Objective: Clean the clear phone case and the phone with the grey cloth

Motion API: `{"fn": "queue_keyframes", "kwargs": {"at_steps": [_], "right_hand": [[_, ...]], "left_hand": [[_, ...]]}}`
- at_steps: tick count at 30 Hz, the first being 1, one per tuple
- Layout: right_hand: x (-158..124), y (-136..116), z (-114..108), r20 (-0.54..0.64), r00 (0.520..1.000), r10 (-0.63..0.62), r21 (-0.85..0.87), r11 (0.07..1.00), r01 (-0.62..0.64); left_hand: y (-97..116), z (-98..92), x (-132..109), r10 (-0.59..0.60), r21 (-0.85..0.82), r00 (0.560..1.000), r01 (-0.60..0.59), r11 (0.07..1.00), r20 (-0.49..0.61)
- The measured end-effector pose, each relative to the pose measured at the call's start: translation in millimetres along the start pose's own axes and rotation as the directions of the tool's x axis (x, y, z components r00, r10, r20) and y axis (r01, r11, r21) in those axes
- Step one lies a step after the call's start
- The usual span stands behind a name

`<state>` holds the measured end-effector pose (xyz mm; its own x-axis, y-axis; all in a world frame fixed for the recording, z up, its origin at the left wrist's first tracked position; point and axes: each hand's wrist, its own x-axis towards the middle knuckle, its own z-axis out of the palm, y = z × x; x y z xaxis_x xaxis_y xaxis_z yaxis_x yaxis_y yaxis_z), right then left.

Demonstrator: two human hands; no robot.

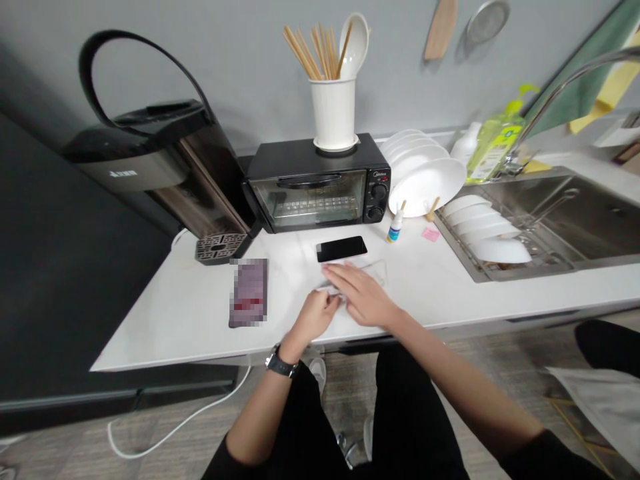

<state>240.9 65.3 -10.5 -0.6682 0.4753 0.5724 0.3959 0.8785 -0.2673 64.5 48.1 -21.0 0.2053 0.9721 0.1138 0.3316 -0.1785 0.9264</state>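
My left hand (316, 316), with a dark-strapped watch (281, 362) on its wrist, is at the counter's front part with its fingers curled closed. What it pinches is hidden. My right hand (361, 293) lies just to the right, fingers stretched out together, palm down, its fingertips reaching past the left hand. A thin pale piece (327, 289) shows between the two hands; its kind is unclear. Beside the right hand rests a clear, see-through piece (379, 271) with a faint outline, partly covered by the hand. Just beyond the fingers a black-screened phone (342, 249) lies flat.
On the white counter (195, 327) sit a blurred-out purple packet (249, 293), a small bottle (395, 227) and a pink paper (431, 234). Behind stand a water dispenser (170, 167), a toaster oven (315, 187) and plates (427, 183). A sink (575, 220) is at right.
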Motion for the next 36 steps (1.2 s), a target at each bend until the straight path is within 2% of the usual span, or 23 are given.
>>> {"fn": "queue_keyframes", "kwargs": {"at_steps": [2,5,8,10,12,15,16,18,20,23,25,28,30,32,33,36], "right_hand": [[-10,17,-14,-0.054,0.993,0.101,0.021,0.995,-0.1],[-15,35,-27,-0.052,0.959,0.278,0.089,0.958,-0.272],[-7,45,-30,-0.035,0.875,0.483,0.169,0.865,-0.472],[2,49,-28,-0.03,0.821,0.57,0.197,0.809,-0.555],[11,53,-22,-0.04,0.78,0.625,0.249,0.762,-0.597],[15,57,-10,-0.042,0.709,0.704,0.384,0.666,-0.639],[15,59,-6,-0.045,0.689,0.724,0.417,0.64,-0.645],[14,61,-4,-0.091,0.661,0.745,0.432,0.628,-0.647],[14,64,-8,-0.194,0.669,0.717,0.364,0.686,-0.63],[25,70,-20,-0.359,0.769,0.528,0.182,0.848,-0.497],[36,76,-27,-0.425,0.829,0.365,0.069,0.926,-0.372],[50,86,-31,-0.398,0.903,0.164,-0.048,0.979,-0.199],[52,90,-29,-0.365,0.929,0.068,-0.063,0.993,-0.097],[50,90,-25,-0.399,0.915,0.068,-0.006,0.997,-0.076],[47,89,-23,-0.438,0.89,0.123,0.053,0.992,-0.111],[42,82,-17,-0.546,0.779,0.308,0.225,0.95,-0.218]], "left_hand": [[14,-4.0,3,0.029,-0.014,0.998,-0.029,0.999,0.056],[34,-9.8,18,0.046,-0.11,0.992,-0.033,0.993,0.116],[47,-14.1,48,-0.055,-0.274,0.997,0.067,0.959,0.052],[51,-14.9,70,-0.127,-0.351,0.992,0.115,0.929,-0.013],[49,-12.4,87,-0.101,-0.374,0.994,0.077,0.924,-0.045],[36,-1.7,102,0.03,-0.443,0.999,-0.033,0.896,-0.013],[31,3.2,103,0.029,-0.506,0.999,-0.015,0.862,0.02],[20,13.4,102,-0.029,-0.63,0.992,0.098,0.77,0.119],[13,22.2,96,-0.102,-0.703,0.966,0.244,0.668,0.238],[11,29.2,88,-0.149,-0.775,0.927,0.37,0.512,0.344],[13,29.8,85,-0.159,-0.807,0.915,0.403,0.431,0.372],[16,27.6,85,-0.174,-0.821,0.923,0.384,0.423,0.342],[16,25.1,86,-0.189,-0.819,0.932,0.363,0.444,0.311],[16,22.2,86,-0.212,-0.824,0.935,0.353,0.443,0.286],[15,20.8,86,-0.224,-0.825,0.933,0.353,0.441,0.28],[10,18.7,88,-0.251,-0.799,0.92,0.386,0.461,0.3]]}}
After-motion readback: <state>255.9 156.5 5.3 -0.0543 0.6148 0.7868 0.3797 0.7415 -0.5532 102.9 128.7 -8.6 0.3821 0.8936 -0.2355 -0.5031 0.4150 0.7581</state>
